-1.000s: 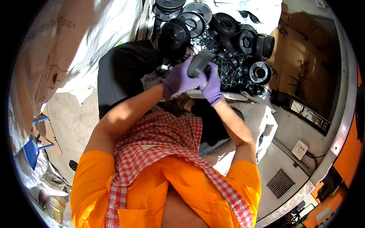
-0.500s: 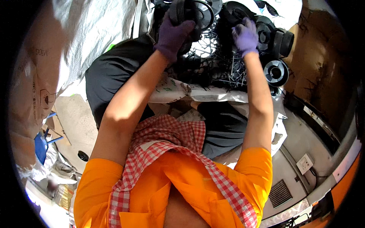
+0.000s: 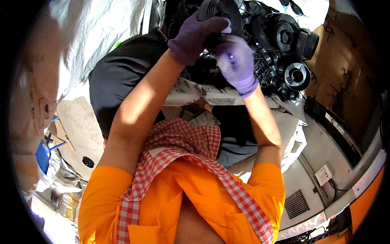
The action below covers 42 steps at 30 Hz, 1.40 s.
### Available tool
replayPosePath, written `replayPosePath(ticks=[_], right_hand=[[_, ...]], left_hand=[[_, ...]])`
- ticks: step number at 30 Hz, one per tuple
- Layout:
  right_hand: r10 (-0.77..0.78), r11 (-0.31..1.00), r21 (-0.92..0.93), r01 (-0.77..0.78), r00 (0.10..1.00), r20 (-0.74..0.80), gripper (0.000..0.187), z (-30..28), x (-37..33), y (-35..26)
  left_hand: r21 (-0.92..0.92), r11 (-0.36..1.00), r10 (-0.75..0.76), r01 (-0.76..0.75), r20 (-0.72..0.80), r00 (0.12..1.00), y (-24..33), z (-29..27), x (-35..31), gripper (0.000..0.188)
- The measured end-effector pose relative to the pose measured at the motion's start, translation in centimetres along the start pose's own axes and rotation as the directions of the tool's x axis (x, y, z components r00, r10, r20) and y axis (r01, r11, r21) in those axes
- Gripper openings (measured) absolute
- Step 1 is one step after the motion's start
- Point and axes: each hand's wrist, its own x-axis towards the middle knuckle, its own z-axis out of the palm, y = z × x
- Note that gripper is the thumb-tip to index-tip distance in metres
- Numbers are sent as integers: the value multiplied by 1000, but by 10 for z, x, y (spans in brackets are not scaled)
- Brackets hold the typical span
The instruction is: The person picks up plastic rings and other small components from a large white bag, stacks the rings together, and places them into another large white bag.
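Note:
My left hand [image 3: 191,38], in a purple knit glove, grips a black ribbed round plastic part [image 3: 222,11] near the top of the view. Its thumb lies across the part's near side. Just below and to the right is my right hand [image 3: 236,61], gloved the same way, close against that part. Motion smears its fingers, so whether they hold anything is unclear. Beyond both hands spreads a heap of black plastic pieces [image 3: 260,61], among them a ring-shaped flanged part [image 3: 297,75] and a larger round part [image 3: 285,35].
White sacking [image 3: 185,92] edges the heap on the near side, and a white woven sack [image 3: 105,36] hangs at the left. To the right stand a brown cardboard surface [image 3: 337,61] and a grey panel with a white socket [image 3: 324,175]. A blue metal frame [image 3: 42,156] is at the lower left.
My right hand has left the pieces at the right and come left and nearer, beside my left hand. The ribbed part in my left hand has shifted right and turned.

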Motion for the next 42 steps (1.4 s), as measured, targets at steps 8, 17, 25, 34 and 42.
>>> replayPosePath(ticks=[8,17,25,34,42], right_hand=[[510,859,-465,-215,449,734,40,138,-120,53],[749,629,-668,-398,540,383,41,140,-123,50],[747,664,224,-714,648,-149,20,29,-62,-55],[833,182,520,-835,412,370,53,6,-41,-101],[330,944,-52,-327,918,219,50,-7,-57,-109]], left_hand=[[-562,772,-447,297,-148,882,125,-9,-24,37],[-276,849,-493,450,-110,863,115,-19,-76,56],[-545,631,-512,552,242,824,75,11,-96,53],[-39,964,-257,263,115,960,89,11,-104,46],[-400,745,-319,534,489,812,69,5,-97,45]])
